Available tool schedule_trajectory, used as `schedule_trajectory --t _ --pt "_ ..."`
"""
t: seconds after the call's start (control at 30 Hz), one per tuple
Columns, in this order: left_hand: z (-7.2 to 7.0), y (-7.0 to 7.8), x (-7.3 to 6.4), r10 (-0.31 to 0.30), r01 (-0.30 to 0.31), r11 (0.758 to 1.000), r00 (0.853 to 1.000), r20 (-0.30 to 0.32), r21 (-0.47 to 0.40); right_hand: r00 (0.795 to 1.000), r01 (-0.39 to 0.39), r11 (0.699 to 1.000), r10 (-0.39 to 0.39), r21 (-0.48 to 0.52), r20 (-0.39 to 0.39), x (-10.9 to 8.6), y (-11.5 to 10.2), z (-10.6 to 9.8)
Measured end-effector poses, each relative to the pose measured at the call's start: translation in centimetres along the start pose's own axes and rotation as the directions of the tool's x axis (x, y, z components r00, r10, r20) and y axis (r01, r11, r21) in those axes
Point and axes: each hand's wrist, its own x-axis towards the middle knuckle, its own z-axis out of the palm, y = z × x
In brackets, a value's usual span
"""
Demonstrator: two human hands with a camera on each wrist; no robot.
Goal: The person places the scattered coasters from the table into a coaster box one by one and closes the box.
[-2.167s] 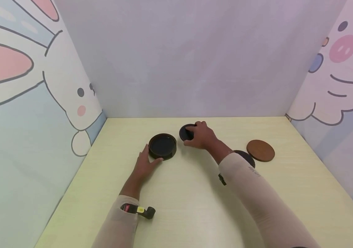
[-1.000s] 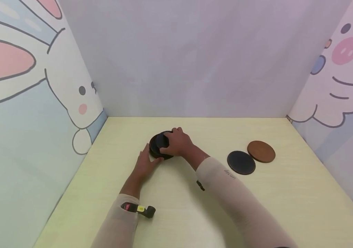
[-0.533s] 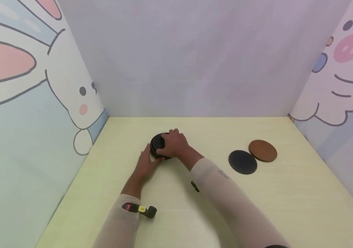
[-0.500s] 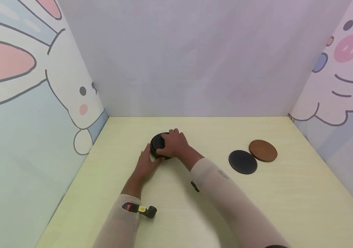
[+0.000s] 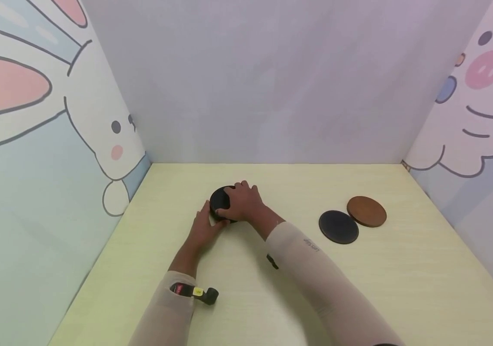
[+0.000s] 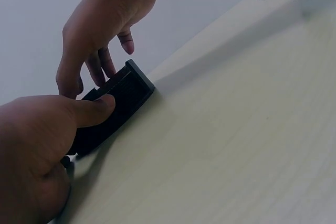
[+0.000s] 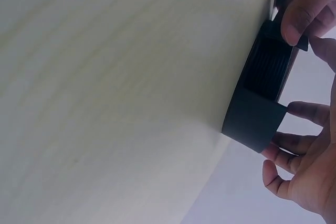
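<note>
The round black holder (image 7: 254, 121) was located at the centre of the head view, on the worktop (image 5: 121, 283). Its near-left side was clasped by the grip of the left hand (image 5: 203, 231), thumb in front, as in the earlier frames. The black disc (image 5: 220, 199), seen raised above the holder's rim half a second earlier, was now seated lower, within the rim. The grip of the right hand (image 5: 243, 202) was relaxed, its fingers spread across the holder's top. At the right of the frame, a second black disc (image 5: 338, 227) and a brown disc (image 5: 366, 211) were left undisturbed, edge beside edge.
</note>
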Motion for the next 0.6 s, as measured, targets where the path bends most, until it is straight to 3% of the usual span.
schedule_trajectory --t 0.33,0.6 --pt "0.0 0.0 -0.1 0.014 -0.014 1.000 1.000 0.002 0.002 1.000 0.006 1.000 -0.006 0.014 -0.001 -0.7 0.9 -0.6" --pt "0.1 0.2 -0.1 -0.050 0.050 0.999 0.999 0.003 0.015 0.998 -0.054 0.996 0.054 0.072 -0.010 -1.7 2.3 -1.6"
